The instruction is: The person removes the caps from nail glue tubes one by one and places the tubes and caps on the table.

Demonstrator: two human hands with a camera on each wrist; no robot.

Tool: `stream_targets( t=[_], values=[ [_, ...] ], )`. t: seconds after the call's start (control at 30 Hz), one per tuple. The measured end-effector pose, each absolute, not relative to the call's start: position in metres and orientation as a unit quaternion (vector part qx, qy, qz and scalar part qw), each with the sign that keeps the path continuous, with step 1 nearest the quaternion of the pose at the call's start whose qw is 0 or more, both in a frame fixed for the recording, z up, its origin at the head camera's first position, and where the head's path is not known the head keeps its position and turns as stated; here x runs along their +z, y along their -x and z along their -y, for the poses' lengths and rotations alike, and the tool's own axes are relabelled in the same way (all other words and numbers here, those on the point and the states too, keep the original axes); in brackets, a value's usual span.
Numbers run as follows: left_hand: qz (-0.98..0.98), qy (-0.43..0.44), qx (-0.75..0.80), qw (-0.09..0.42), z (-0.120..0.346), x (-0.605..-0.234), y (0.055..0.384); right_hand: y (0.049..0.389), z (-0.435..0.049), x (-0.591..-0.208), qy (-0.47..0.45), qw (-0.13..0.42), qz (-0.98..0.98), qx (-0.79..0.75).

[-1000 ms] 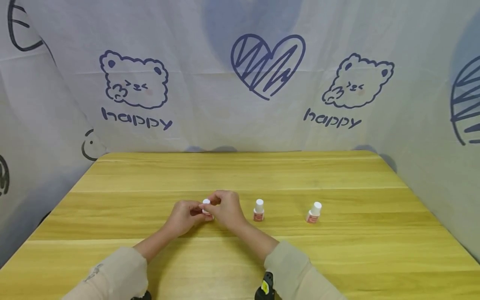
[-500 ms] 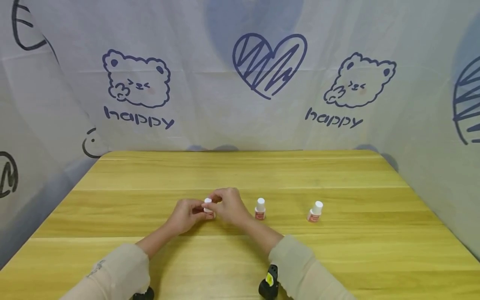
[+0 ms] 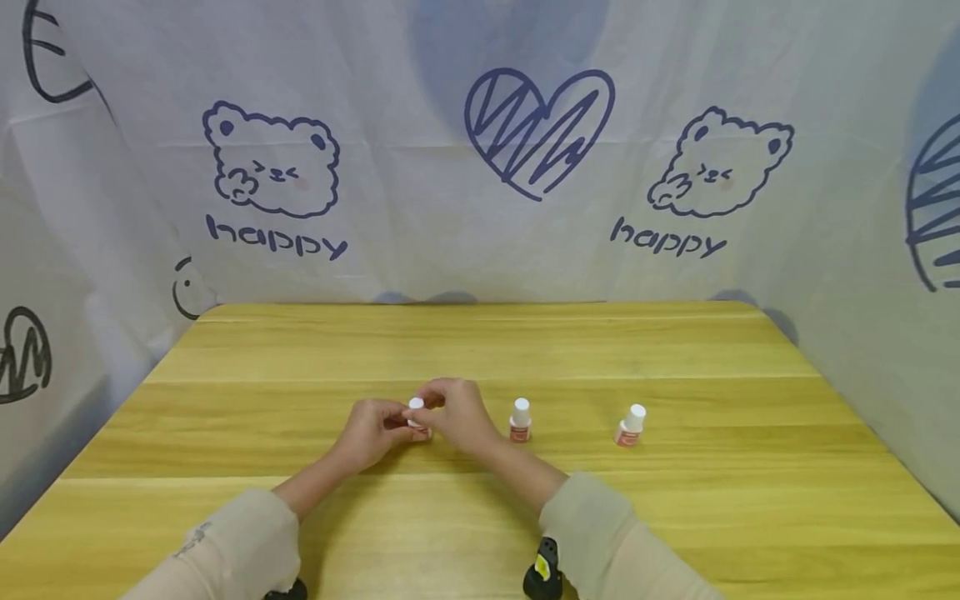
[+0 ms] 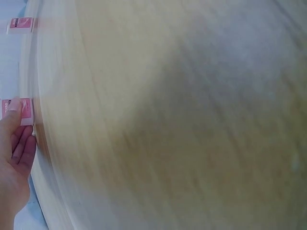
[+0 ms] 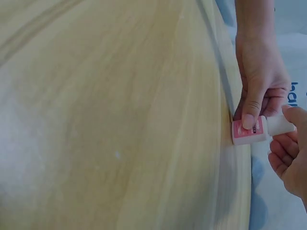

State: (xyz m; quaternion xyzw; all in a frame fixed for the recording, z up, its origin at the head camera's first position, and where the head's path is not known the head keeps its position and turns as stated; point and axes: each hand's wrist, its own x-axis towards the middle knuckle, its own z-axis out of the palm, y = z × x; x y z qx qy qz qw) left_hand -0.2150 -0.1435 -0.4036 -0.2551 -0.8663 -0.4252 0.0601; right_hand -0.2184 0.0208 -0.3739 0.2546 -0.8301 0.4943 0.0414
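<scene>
A small white bottle with a pink label stands on the wooden table between both hands. My left hand grips its body, thumb across the label, as the right wrist view shows. With thumb and fingers my right hand pinches the white cap at the top. The cap sits on the bottle's neck. In the left wrist view the left hand and the labelled bottle show at the left edge.
Two like bottles stand upright to the right, one nearer bottle beside the right hand and one farther bottle. The wooden table ends at a printed cloth behind it.
Both hands stay on the same bottle in nearly the same pose. The view shifts slightly; the other two bottles have not moved on the table.
</scene>
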Motion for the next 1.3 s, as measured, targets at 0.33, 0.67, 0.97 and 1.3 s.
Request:
stream_targets(
  t=[0.33,0.67,0.97,1.3],
  values=[
    [0.874,0.249,-0.414,0.055,0.1424,-0.4030,0.2145,0.2151,-0.0174,-0.3751,-0.218,0.072,0.841,0.491],
    [0.873,0.254,-0.413,0.053,0.1425,-0.4022,0.2134,0.2174,-0.0181,-0.3752,-0.247,0.068,0.841,0.476],
    [0.874,0.254,-0.412,0.052,0.1422,-0.4026,0.2120,0.2174,-0.0198,-0.3731,-0.267,0.062,0.845,0.459],
    [0.866,0.271,-0.418,0.044,0.1441,-0.4037,0.2132,0.2199,-0.0243,-0.3700,-0.313,0.029,0.842,0.439]
  ],
)
